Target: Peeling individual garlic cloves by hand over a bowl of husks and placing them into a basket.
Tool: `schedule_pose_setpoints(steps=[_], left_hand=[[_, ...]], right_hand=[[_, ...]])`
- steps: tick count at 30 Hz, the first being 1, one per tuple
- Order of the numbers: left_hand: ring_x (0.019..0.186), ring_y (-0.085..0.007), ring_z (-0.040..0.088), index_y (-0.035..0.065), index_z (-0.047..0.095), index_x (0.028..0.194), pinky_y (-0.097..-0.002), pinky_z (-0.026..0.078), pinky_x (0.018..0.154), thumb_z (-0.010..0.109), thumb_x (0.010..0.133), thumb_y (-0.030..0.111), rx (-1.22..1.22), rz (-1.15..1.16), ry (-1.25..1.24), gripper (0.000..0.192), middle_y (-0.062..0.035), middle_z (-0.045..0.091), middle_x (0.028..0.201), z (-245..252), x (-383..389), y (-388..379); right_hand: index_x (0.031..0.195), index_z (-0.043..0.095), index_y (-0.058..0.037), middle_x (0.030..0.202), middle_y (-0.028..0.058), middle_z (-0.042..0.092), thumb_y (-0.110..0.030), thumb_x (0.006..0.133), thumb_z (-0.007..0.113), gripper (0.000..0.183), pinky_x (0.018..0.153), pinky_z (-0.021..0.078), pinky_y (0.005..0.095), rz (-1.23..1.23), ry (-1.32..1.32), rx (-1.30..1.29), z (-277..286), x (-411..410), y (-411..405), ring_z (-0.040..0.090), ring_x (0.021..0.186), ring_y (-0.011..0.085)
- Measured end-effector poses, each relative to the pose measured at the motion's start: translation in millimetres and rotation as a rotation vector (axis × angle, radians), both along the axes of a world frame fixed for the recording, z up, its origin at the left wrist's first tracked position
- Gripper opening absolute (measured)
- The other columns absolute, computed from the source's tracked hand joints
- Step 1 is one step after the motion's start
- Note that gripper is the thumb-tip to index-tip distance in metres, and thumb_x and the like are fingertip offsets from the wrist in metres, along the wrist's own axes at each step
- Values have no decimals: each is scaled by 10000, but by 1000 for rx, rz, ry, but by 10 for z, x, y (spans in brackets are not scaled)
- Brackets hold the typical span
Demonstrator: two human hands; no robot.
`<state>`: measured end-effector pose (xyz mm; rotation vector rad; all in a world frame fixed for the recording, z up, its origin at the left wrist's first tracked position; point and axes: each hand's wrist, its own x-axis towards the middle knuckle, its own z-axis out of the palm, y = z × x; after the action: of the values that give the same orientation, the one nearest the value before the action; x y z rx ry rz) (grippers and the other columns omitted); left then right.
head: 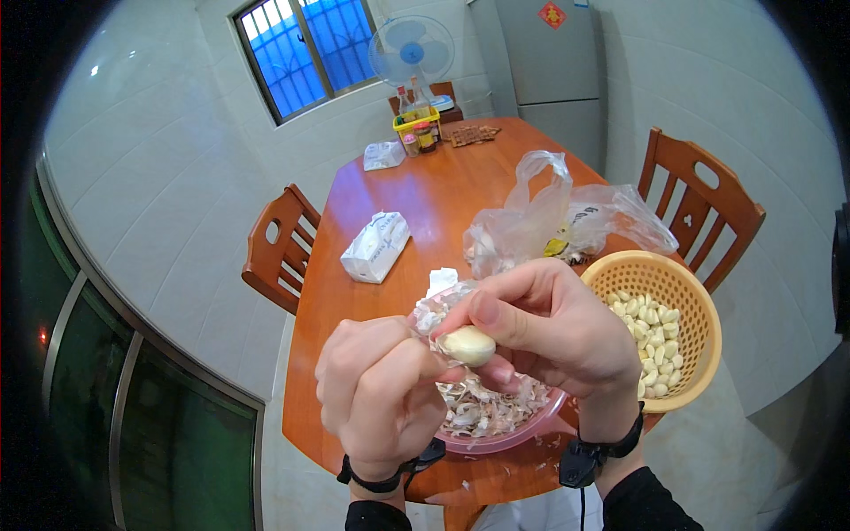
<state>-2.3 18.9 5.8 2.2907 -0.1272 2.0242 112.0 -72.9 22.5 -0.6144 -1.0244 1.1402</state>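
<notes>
A pale, mostly bare garlic clove (pixel 469 346) is held between both hands, above a pink plastic basin (pixel 498 443). My right hand (pixel 571 335) grips the clove between thumb and fingers. At its left end, the curled fingers of my left hand (pixel 382 385) pinch it where papery skin clings; the exact fingertip contact is hidden. Loose garlic skins (pixel 491 410) fill the visible part of the basin, and more skin shows behind the hands. To the right, a yellow perforated plastic basket (pixel 709 345) holds several peeled garlic cloves (pixel 657 342).
Translucent plastic bags (pixel 524 226) lie beyond my right hand. A tissue pack (pixel 376 247) rests on the wooden table (pixel 425 189), left of the bags. Wooden chairs (pixel 282 245) flank the table. Bottles and jars stand around a yellow caddy (pixel 418 119) at the far end.
</notes>
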Motion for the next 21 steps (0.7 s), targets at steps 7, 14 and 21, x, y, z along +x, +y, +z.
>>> schedule_pose_setpoints(steps=[7, 14, 21], left_hand=[[602, -157, 499, 22, 468, 695, -252, 391, 535, 615, 649, -14, 121, 116, -8, 157, -75, 481, 718, 18, -2, -6], [599, -170, 511, 23, 483, 694, -252, 397, 533, 618, 582, -74, 74, 89, 79, 201, -73, 500, 709, 11, 44, -50], [573, -174, 561, 25, 586, 753, -240, 405, 465, 658, 544, -35, 69, -105, 118, 229, -54, 552, 700, -5, 51, -103]], right_hand=[[911, 583, 63, 722, 62, 578, -234, 835, 540, 309, 515, 402, 164, -140, 23, 7, 11, -60, -41, 498, 579, 62], [912, 588, 40, 726, 47, 581, -211, 835, 540, 267, 521, 405, 160, -353, 71, 103, -24, -89, 29, 503, 589, 56], [896, 592, 10, 668, -13, 509, -231, 829, 549, 254, 468, 289, 154, -462, 257, 188, -65, 203, 64, 367, 532, 22]])
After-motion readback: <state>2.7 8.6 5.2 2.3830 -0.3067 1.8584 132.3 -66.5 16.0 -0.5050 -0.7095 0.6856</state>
